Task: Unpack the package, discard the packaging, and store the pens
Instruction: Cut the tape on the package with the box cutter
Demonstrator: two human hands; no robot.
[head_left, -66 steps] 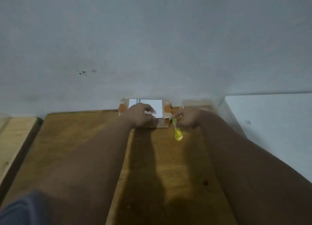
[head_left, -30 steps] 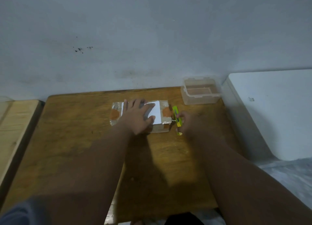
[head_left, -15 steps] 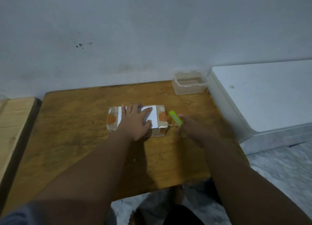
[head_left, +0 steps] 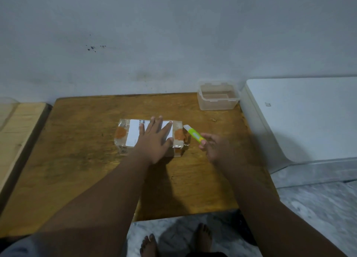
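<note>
A taped cardboard package [head_left: 123, 139] with a white label and orange patches lies in the middle of the wooden table [head_left: 81, 160]. My left hand [head_left: 154, 141] presses flat on its top, fingers spread. My right hand [head_left: 216, 148] is just right of the package and pinches a yellow-green utility knife [head_left: 194, 135]. The knife's pale blade tip points up-left at the package's right end. An empty clear plastic container [head_left: 218, 97] stands at the table's back right corner.
A white appliance [head_left: 305, 117] stands against the table's right side. A lighter wooden surface [head_left: 17, 127] adjoins the table on the left. A grey wall rises behind. My bare feet [head_left: 173, 241] show on the marbled floor below the table's front edge.
The package has slid from the wall toward the middle of the table under my left hand. My right hand turned the knife from pointing down to pointing up-left at the package's right end.
</note>
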